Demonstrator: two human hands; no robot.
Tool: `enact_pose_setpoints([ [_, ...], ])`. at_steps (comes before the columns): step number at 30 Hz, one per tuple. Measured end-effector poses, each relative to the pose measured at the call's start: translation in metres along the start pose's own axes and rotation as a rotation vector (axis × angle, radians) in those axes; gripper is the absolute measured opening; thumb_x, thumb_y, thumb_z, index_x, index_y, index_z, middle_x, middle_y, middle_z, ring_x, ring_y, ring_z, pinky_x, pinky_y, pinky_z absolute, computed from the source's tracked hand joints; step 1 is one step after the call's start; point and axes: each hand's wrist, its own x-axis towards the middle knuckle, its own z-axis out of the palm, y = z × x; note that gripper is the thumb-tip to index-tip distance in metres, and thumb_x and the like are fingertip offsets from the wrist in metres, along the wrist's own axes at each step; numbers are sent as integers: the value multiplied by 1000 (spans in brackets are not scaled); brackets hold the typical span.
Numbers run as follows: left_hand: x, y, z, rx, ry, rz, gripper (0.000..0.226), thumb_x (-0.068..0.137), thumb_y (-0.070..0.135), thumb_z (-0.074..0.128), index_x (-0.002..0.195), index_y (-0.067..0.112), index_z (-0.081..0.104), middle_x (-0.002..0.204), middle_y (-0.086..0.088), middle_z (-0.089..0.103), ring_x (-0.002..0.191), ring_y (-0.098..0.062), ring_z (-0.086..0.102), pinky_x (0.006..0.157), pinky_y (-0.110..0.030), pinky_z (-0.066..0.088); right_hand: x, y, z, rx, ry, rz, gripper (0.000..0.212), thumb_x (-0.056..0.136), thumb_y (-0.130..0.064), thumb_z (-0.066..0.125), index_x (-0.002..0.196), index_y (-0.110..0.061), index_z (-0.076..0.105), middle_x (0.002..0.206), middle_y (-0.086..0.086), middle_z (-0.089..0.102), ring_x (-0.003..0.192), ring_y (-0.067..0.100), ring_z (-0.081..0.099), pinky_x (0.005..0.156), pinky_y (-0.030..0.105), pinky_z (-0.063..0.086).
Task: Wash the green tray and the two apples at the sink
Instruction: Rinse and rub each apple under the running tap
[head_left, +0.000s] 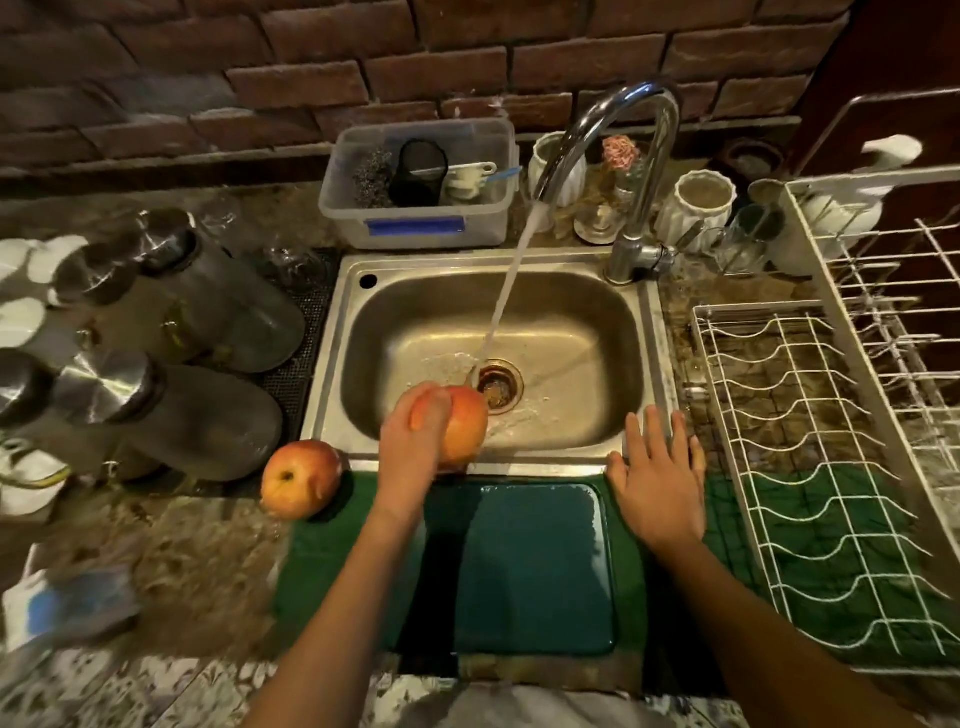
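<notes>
One apple is clasped in the left hand over the sink near the running water, the other apple sits on the table left of the green tray, and the right hand lies flat, fingers spread, at the sink's front rim.

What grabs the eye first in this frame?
The running tap, its stream slanting into the steel sink near the drain. In front, the left hand holds an apple over the basin's near edge; the right hand lies open at the sink's near right corner. A second apple sits left of the green tray.
</notes>
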Motion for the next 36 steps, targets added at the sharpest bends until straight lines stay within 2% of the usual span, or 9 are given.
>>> enact_pose_setpoints([
  [3, -28, -25, -28, 331, 89, 114, 59, 74, 60, 53, 125, 31, 64, 121, 5, 63, 112, -16, 58, 95, -33, 45, -1, -1, 0, 1, 13, -4, 66, 99, -53, 16, 157, -23, 21, 168, 5, 11, 155, 29, 0, 123, 53, 8],
  [7, -64, -62, -54, 648, 97, 181, 57, 74, 61, 54, 125, 39, 59, 120, 7, 57, 111, -17, 57, 92, -38, 47, -1, -1, 1, 7, 27, -6, 64, 100, -52, 16, 157, -23, 23, 167, 5, 14, 155, 30, 2, 123, 53, 8],
  [11, -92, -92, -64, 971, 57, 381, 52, 78, 65, 55, 125, 44, 50, 126, 3, 51, 112, -22, 55, 73, -41, 56, -1, 1, 4, 21, 37, -8, 64, 100, -52, 17, 156, -23, 25, 167, 4, 15, 154, 29, 3, 122, 53, 9],
  [15, -104, -109, -61, 1120, 55, 428, 52, 79, 65, 55, 125, 42, 47, 129, 1, 46, 110, -23, 50, 59, -39, 58, -1, 2, 6, 19, 41, -9, 64, 100, -52, 15, 156, -23, 24, 167, 4, 15, 154, 29, 3, 122, 53, 8],
  [19, -105, -113, -55, 1158, 95, 414, 54, 77, 65, 56, 124, 40, 48, 129, -1, 46, 108, -24, 53, 59, -39, 60, -1, 1, 5, 25, 46, -10, 64, 99, -51, 15, 156, -23, 25, 167, 5, 16, 154, 30, 4, 122, 53, 8],
  [23, -105, -116, -57, 1119, 83, 400, 65, 76, 74, 54, 132, 43, 43, 137, -2, 44, 119, -23, 49, 73, -38, 58, -3, 0, 3, 21, 50, -15, 65, 99, -50, 14, 156, -21, 26, 167, 7, 17, 154, 30, 5, 122, 54, 9],
  [28, -98, -108, -71, 859, 247, 362, 58, 89, 64, 44, 142, 43, 38, 149, 3, 28, 135, -19, 30, 99, -39, 34, -4, -2, -1, 30, 44, -17, 66, 98, -48, 15, 156, -20, 27, 167, 8, 16, 154, 31, 5, 122, 54, 10],
  [32, -55, -86, -106, 666, 536, 155, 63, 85, 52, 59, 142, 30, 43, 150, -11, 31, 137, -35, 33, 106, -51, 35, -5, -5, -4, 28, 39, -14, 67, 97, -48, 15, 156, -19, 29, 167, 8, 17, 154, 32, 6, 121, 54, 10],
  [36, -13, -74, -129, 724, 487, 46, 79, 80, 51, 72, 149, 31, 37, 156, -16, 22, 139, -43, 32, 110, -56, 35, -5, -5, -5, 16, 35, -16, 67, 97, -49, 13, 156, -19, 28, 167, 7, 16, 154, 31, 5, 122, 54, 10],
])
